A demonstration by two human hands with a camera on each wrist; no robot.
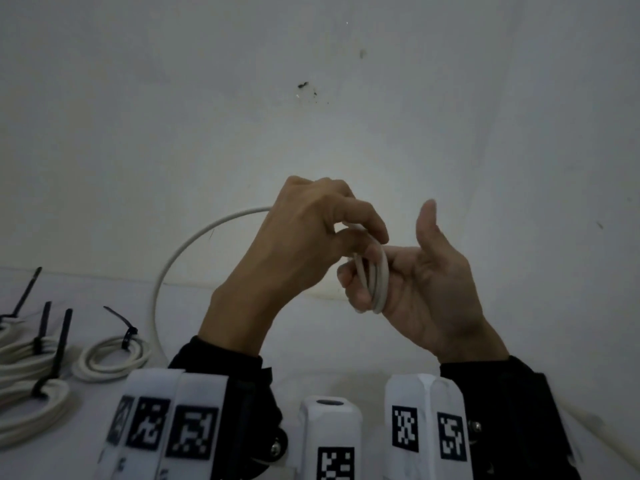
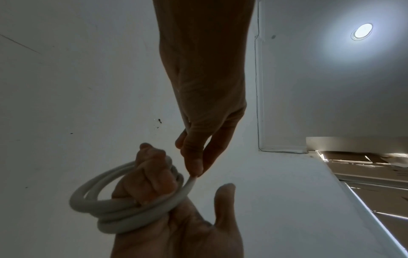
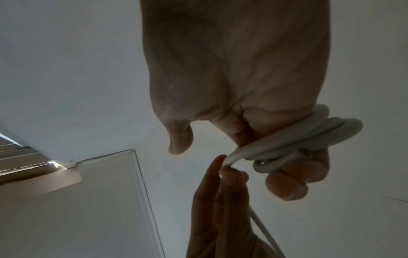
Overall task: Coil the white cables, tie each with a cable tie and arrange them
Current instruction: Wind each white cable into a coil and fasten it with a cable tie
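A white cable is wound in several turns into a coil around the curled fingers of my right hand, whose thumb sticks up. My left hand pinches the cable right beside the coil. The rest of the cable arcs left from behind the left hand and down towards the table. In the left wrist view the left hand nips the strand above the coil. The right wrist view has the coil on the right hand, with the left fingertips on the strand.
On the white table at the left lie tied white coils, each bound with a black cable tie whose tail sticks up. A white wall rises behind. The table's right edge drops off.
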